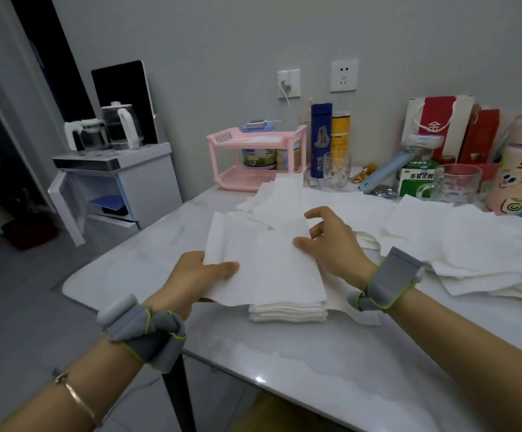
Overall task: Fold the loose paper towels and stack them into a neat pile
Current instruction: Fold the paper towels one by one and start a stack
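Observation:
A white paper towel [262, 260] hangs just above a low pile of folded towels [287, 312] near the table's front edge. My left hand [197, 275] grips the towel's near left corner, thumb on top. My right hand [331, 244] pinches its right edge between thumb and fingers, the index finger raised. Loose unfolded towels [459, 244] lie spread over the table's middle and right, and more loose sheets [278, 194] reach back toward the pink rack.
The white marble table [331, 369] has a rounded left corner. Along the back stand a pink rack [253, 160], a blue bottle [321, 138], two glass mugs [453, 185], a green box [417, 179], red bags and a pink flask [521, 169]. A cabinet with kettles [113, 132] stands left.

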A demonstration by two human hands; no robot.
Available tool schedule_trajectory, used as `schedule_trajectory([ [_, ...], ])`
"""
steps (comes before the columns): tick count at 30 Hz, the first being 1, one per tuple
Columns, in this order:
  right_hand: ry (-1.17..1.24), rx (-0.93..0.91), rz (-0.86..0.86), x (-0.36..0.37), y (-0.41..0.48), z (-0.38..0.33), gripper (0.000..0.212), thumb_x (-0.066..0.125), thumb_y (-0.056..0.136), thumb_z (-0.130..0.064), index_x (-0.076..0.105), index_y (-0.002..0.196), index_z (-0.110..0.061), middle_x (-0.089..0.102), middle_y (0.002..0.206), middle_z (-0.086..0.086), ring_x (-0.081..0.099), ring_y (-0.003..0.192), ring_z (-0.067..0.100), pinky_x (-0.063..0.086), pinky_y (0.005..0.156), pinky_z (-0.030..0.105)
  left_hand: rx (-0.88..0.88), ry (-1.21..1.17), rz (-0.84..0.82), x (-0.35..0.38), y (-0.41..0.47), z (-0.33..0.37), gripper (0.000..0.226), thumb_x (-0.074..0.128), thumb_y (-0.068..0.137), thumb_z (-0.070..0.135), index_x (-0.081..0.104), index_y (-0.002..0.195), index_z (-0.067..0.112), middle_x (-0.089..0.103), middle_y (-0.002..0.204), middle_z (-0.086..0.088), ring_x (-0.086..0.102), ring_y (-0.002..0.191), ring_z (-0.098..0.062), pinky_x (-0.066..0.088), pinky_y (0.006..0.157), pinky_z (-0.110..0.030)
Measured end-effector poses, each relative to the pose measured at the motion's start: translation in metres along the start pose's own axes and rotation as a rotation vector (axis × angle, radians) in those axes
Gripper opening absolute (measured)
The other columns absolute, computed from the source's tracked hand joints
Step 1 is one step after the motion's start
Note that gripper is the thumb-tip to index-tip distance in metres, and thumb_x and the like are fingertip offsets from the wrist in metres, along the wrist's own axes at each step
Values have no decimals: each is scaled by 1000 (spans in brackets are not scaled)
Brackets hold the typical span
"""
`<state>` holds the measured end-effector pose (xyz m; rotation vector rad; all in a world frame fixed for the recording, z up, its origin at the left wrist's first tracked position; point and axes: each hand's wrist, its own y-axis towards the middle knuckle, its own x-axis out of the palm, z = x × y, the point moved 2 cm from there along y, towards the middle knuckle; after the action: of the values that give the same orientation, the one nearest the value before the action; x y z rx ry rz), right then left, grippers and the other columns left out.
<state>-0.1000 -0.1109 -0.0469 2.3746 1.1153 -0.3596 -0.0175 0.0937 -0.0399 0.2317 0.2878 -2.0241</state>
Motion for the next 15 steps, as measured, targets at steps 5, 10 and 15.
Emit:
schedule_trajectory([
  [5,-116,-38,-51,3,-3,6,46,67,82,-19,42,121,-19,48,79,-6,47,68,3,37,51,7,26,88,26,2,4,-11,16,70,82,13,57,72,16,61,75,2,58,64,-11,44,38,-12],
  [10,-247,-63,-123,7,-7,8,57,69,82,-25,37,128,-16,50,95,3,45,79,13,35,63,20,33,198,56,-1,5,-18,21,72,80,21,58,93,11,62,88,1,60,82,-20,46,54,-19],
  [15,-231,-26,-44,-17,5,14,34,46,94,-14,40,127,-9,59,106,11,47,83,16,31,57,17,457,699,255,2,-5,-8,73,58,88,38,22,147,14,32,147,-9,27,135,-26,24,108,-35],
])
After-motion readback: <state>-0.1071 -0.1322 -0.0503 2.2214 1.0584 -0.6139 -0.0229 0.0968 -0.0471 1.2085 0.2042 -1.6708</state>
